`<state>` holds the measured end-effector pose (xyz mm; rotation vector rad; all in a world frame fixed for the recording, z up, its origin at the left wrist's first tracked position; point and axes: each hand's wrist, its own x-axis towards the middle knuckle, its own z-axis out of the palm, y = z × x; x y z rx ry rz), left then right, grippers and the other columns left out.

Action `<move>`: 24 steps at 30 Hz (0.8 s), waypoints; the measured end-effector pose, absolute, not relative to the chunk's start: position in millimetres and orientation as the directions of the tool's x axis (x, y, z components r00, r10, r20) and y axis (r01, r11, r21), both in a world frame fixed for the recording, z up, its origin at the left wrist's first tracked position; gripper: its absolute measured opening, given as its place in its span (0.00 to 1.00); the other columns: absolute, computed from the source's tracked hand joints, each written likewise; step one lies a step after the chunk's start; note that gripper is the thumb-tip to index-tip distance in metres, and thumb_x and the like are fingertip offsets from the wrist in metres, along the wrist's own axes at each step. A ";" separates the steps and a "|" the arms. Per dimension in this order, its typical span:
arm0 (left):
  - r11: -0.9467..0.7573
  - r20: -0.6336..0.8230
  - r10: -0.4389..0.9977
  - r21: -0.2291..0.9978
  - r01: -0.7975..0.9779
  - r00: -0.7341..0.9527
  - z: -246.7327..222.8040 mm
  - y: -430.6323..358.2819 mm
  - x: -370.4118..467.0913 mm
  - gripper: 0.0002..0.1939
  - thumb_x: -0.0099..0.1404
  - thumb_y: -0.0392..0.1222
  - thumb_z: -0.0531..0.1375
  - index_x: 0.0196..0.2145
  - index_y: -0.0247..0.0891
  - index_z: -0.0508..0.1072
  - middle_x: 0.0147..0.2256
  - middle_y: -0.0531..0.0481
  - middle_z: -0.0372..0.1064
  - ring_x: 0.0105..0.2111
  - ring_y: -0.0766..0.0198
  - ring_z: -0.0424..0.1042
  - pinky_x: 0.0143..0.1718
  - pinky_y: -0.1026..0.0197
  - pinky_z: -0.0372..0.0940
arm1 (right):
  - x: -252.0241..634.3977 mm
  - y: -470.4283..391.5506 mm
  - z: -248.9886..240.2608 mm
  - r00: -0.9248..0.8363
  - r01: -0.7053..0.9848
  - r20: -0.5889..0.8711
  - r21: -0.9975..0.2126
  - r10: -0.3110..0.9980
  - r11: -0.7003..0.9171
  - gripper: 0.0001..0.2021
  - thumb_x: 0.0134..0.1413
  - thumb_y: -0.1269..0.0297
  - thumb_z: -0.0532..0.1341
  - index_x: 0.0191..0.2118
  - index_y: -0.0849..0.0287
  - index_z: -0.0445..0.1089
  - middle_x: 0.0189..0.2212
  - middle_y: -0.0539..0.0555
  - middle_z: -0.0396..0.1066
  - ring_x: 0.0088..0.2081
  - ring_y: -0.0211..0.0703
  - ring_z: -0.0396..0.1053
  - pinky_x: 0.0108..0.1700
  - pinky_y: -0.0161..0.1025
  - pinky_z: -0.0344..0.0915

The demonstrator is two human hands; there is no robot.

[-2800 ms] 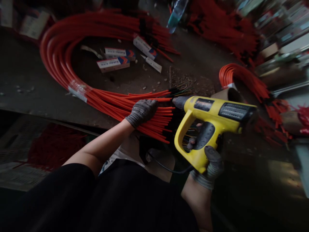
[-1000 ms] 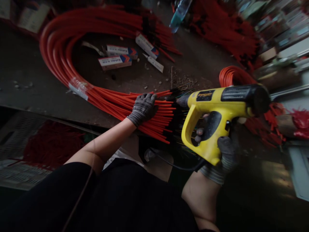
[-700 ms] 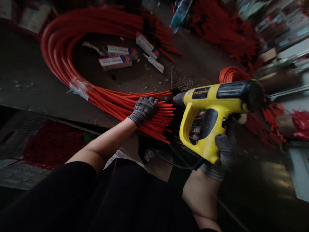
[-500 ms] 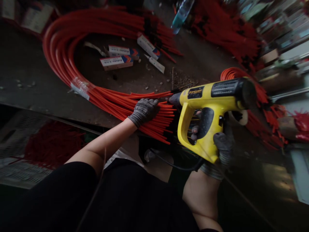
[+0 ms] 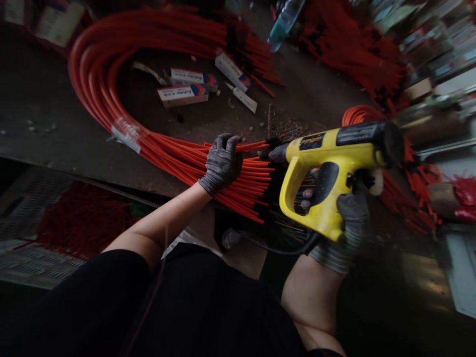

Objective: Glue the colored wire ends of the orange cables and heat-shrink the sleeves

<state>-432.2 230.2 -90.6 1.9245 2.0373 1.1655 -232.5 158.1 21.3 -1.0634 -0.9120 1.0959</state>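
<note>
My gloved right hand (image 5: 353, 218) is wrapped round the handle of a yellow and black heat gun (image 5: 329, 140). Its dark nozzle points left, close to the cut ends of a bundle of orange-red tubes (image 5: 178, 161). My left hand (image 5: 222, 161), in a grey glove, lies over the bundle a little left of the nozzle. Its fingers are curled and closed on one upper red tube (image 5: 255, 146), which sticks out towards the nozzle with a dark end. Thin dark strands show beyond the tube ends, partly hidden by the gun.
Clear tape (image 5: 126, 134) binds the looped bundle. Inside the loop lie small white boxes (image 5: 184, 94) and a white tube (image 5: 243, 100). More red coils (image 5: 357, 114) lie to the right. A bottle (image 5: 284, 25) is at the back. A crate with red pieces (image 5: 82, 223) stands below left.
My left hand has risen slightly, its fingers lifting and curling higher over the bundle. The heat gun and my right hand have shifted a little to the right.
</note>
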 end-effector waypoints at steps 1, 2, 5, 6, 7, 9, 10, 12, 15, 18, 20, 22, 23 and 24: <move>-0.092 0.416 0.888 0.580 0.809 -0.197 -90.3 230.1 -432.1 0.20 0.72 0.42 0.52 0.59 0.35 0.67 0.58 0.34 0.65 0.58 0.52 0.67 0.60 0.54 0.63 | -232.0 157.8 21.6 0.232 -0.226 0.061 -0.967 0.971 0.115 0.28 0.37 0.59 0.68 0.50 0.56 0.73 0.45 0.56 0.74 0.28 0.42 0.70 0.29 0.49 0.77; -0.088 0.413 0.889 0.577 0.812 -0.198 -89.9 230.2 -432.1 0.20 0.72 0.42 0.53 0.58 0.35 0.67 0.58 0.34 0.65 0.58 0.52 0.67 0.60 0.54 0.63 | -231.7 157.2 22.1 0.232 -0.226 0.063 -0.967 0.971 0.116 0.29 0.37 0.60 0.68 0.50 0.55 0.73 0.45 0.55 0.74 0.28 0.41 0.70 0.29 0.49 0.77; -0.072 0.388 0.902 0.568 0.820 -0.190 -89.9 232.1 -432.9 0.21 0.71 0.42 0.54 0.59 0.34 0.66 0.58 0.34 0.65 0.58 0.51 0.67 0.60 0.54 0.63 | -231.7 153.9 23.6 0.214 -0.249 0.041 -0.964 0.976 0.095 0.29 0.35 0.60 0.69 0.50 0.52 0.72 0.46 0.55 0.74 0.28 0.41 0.71 0.29 0.49 0.77; -0.068 0.383 0.904 0.571 0.818 -0.192 -90.6 233.0 -433.4 0.21 0.70 0.42 0.54 0.59 0.33 0.66 0.57 0.34 0.65 0.58 0.51 0.67 0.59 0.54 0.63 | -232.3 152.8 23.7 0.209 -0.254 0.034 -0.963 0.977 0.088 0.29 0.34 0.60 0.69 0.50 0.53 0.72 0.46 0.55 0.74 0.28 0.42 0.71 0.28 0.49 0.76; -0.069 0.384 0.902 0.579 0.812 -0.197 -91.7 233.9 -433.9 0.22 0.70 0.42 0.55 0.59 0.33 0.66 0.57 0.34 0.65 0.57 0.51 0.68 0.59 0.54 0.64 | -233.1 152.1 23.3 0.205 -0.251 0.030 -0.965 0.978 0.082 0.29 0.35 0.60 0.69 0.49 0.53 0.72 0.45 0.56 0.74 0.28 0.42 0.71 0.28 0.48 0.76; -0.084 0.401 0.892 0.602 0.794 -0.210 -94.9 235.0 -435.0 0.22 0.69 0.43 0.55 0.59 0.34 0.66 0.57 0.34 0.66 0.56 0.52 0.69 0.57 0.54 0.66 | -234.3 152.9 20.9 0.202 -0.227 0.040 -0.970 0.978 0.087 0.28 0.35 0.60 0.69 0.49 0.53 0.72 0.44 0.55 0.74 0.29 0.42 0.71 0.28 0.46 0.76; -0.097 0.411 0.887 0.611 0.786 -0.210 -96.5 235.1 -435.7 0.22 0.69 0.43 0.55 0.59 0.34 0.66 0.56 0.35 0.66 0.55 0.53 0.70 0.56 0.54 0.66 | -234.2 154.7 18.9 0.204 -0.221 0.053 -0.970 0.978 0.098 0.28 0.36 0.60 0.69 0.49 0.54 0.72 0.44 0.55 0.74 0.29 0.41 0.71 0.27 0.45 0.75; -0.118 0.415 0.889 0.619 0.777 -0.195 -98.3 234.9 -437.6 0.23 0.69 0.43 0.55 0.59 0.34 0.66 0.56 0.35 0.66 0.55 0.54 0.70 0.55 0.55 0.68 | -231.1 160.9 14.2 0.219 -0.232 0.086 -0.963 0.972 0.138 0.27 0.36 0.60 0.69 0.49 0.55 0.72 0.42 0.55 0.74 0.28 0.40 0.70 0.26 0.43 0.73; -0.114 0.369 0.917 0.602 0.790 -0.148 -93.6 236.8 -442.4 0.23 0.68 0.41 0.55 0.59 0.34 0.66 0.57 0.36 0.67 0.54 0.54 0.71 0.54 0.54 0.69 | -220.3 172.3 8.5 0.274 -0.319 0.117 -0.925 0.955 0.205 0.29 0.36 0.62 0.69 0.51 0.56 0.71 0.42 0.55 0.74 0.28 0.40 0.70 0.24 0.37 0.70; -0.119 0.275 0.961 0.496 0.860 -0.025 -79.5 247.5 -447.4 0.24 0.69 0.38 0.55 0.62 0.37 0.67 0.58 0.38 0.68 0.55 0.53 0.71 0.55 0.53 0.69 | -210.4 178.6 8.3 0.298 -0.426 0.068 -0.883 0.952 0.196 0.31 0.34 0.63 0.69 0.51 0.55 0.70 0.43 0.54 0.74 0.30 0.39 0.70 0.23 0.33 0.68; -0.136 0.174 0.982 0.364 0.921 0.076 -69.4 260.4 -448.2 0.23 0.70 0.38 0.54 0.62 0.40 0.69 0.57 0.40 0.70 0.54 0.52 0.72 0.54 0.53 0.69 | -209.2 179.0 10.4 0.279 -0.465 0.017 -0.872 0.960 0.150 0.29 0.33 0.62 0.68 0.49 0.56 0.71 0.43 0.55 0.74 0.30 0.37 0.69 0.23 0.32 0.68; -0.165 0.065 0.986 0.235 0.958 0.154 -62.7 274.9 -446.4 0.20 0.73 0.41 0.53 0.59 0.39 0.72 0.54 0.39 0.73 0.52 0.50 0.74 0.50 0.53 0.69 | -212.3 178.3 12.1 0.263 -0.458 0.002 -0.880 0.965 0.126 0.27 0.34 0.60 0.68 0.47 0.57 0.72 0.45 0.56 0.74 0.30 0.36 0.69 0.23 0.32 0.69; -0.180 0.021 0.984 0.186 0.966 0.179 -61.2 281.4 -444.8 0.19 0.74 0.43 0.52 0.57 0.37 0.73 0.52 0.38 0.74 0.51 0.49 0.75 0.49 0.53 0.70 | -214.7 178.1 12.5 0.255 -0.445 0.008 -0.887 0.967 0.125 0.27 0.34 0.60 0.68 0.47 0.58 0.72 0.45 0.57 0.75 0.30 0.36 0.69 0.23 0.32 0.69; -0.193 -0.010 0.980 0.150 0.970 0.197 -60.7 286.4 -443.1 0.20 0.75 0.45 0.52 0.56 0.36 0.74 0.50 0.36 0.74 0.50 0.48 0.76 0.47 0.53 0.70 | -217.1 178.3 12.5 0.247 -0.432 0.017 -0.893 0.969 0.126 0.26 0.34 0.59 0.69 0.46 0.58 0.73 0.45 0.57 0.75 0.29 0.36 0.70 0.23 0.32 0.69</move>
